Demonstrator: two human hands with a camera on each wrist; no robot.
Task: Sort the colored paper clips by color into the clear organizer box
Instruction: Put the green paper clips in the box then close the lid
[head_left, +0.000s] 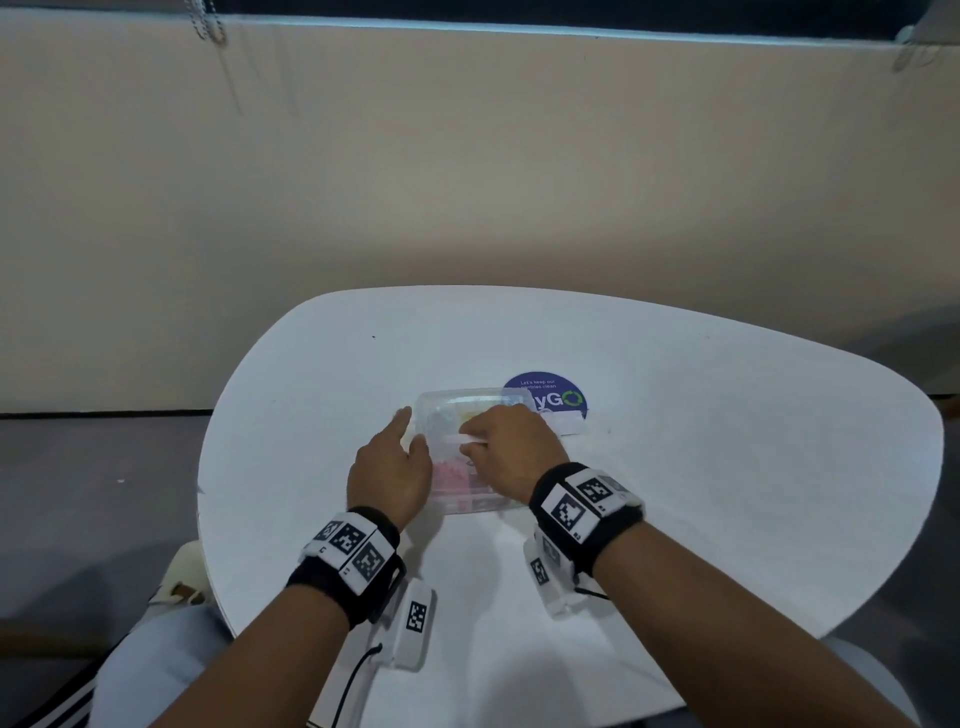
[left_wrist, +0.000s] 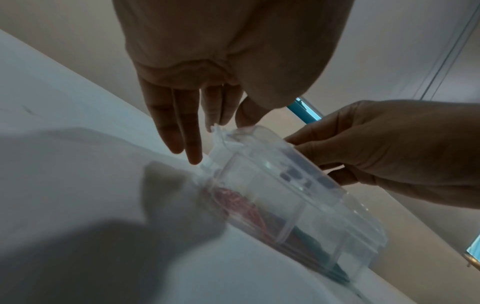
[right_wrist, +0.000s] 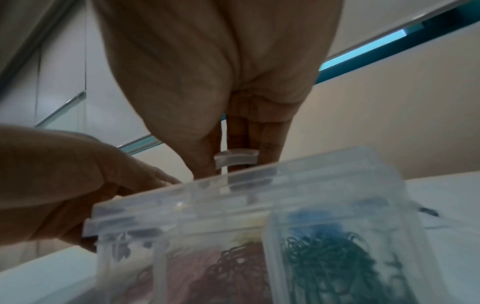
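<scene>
The clear organizer box (head_left: 467, 408) lies on the white table (head_left: 727, 467), lid down, with both hands on it. Red clips (head_left: 452, 475) fill a near compartment and yellow ones (head_left: 470, 417) a far one. My left hand (head_left: 410, 441) holds the box's left end; in the left wrist view the left hand (left_wrist: 223, 121) has thumb and forefinger at the lid corner of the box (left_wrist: 285, 195). My right hand (head_left: 483, 431) pinches the lid's clear latch tab (right_wrist: 235, 159). Red clips (right_wrist: 207, 273) and dark blue-green clips (right_wrist: 337, 257) show through the wall.
A round blue sticker (head_left: 545, 392) and a white strip (head_left: 566, 422) sit just beyond the box. The table's curved edge runs close on the left and front, with my knees below it. A beige wall stands behind the table.
</scene>
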